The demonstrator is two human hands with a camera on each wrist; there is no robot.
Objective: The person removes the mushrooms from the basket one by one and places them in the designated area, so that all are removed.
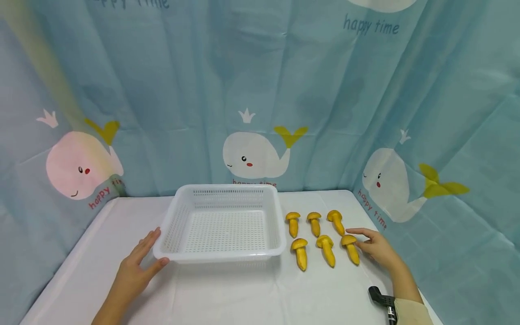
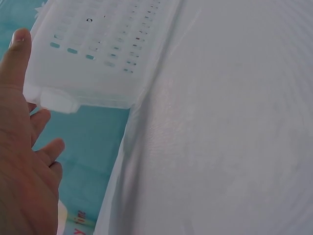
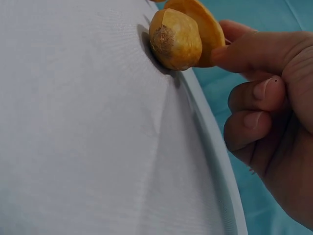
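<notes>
A white plastic basket [image 1: 219, 258] with a perforated floor and walls stands on the table. My left hand [image 1: 132, 273] is at its left rim, thumb and fingers spread and mostly straight; in the left wrist view the thumb [image 2: 18, 58] lies along the basket wall [image 2: 80, 85]. Several yellow mushrooms lie in two rows to the right of the basket. My right hand [image 1: 378, 248] pinches the cap of the front right mushroom [image 1: 351, 250] between thumb and index finger. In the right wrist view its stem end [image 3: 168, 41] faces the camera, and the other fingers are curled.
White cloth covers the table [image 1: 227, 293]. A blue curtain [image 1: 191, 113] with whale prints rises behind and on both sides. A black strap mount [image 1: 382, 298] sits at the right wrist. Other mushrooms [image 1: 327, 250] lie close to the pinched one.
</notes>
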